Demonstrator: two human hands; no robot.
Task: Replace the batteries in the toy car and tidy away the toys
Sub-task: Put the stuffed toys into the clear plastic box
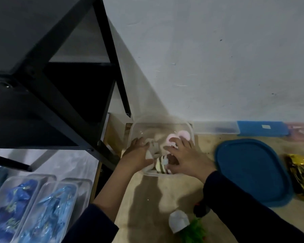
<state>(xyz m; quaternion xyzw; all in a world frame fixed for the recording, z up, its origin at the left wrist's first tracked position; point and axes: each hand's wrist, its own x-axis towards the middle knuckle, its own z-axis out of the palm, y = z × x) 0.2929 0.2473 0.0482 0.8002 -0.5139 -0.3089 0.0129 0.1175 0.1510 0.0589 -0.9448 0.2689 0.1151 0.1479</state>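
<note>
Both hands reach into a clear plastic storage box (pixel 136 128) at the tabletop's (pixel 165 193) far edge, against the wall. The left hand (pixel 139 152) lies flat with straight fingers on a grey-white soft toy (pixel 152 146). The right hand (pixel 184 155) spreads over a pink round plush toy (pixel 173 137) and a cream-and-dark striped plush toy (pixel 162 163); whether it grips them is unclear. A blue oval plastic lid (pixel 249 172) lies just right of the box.
</note>
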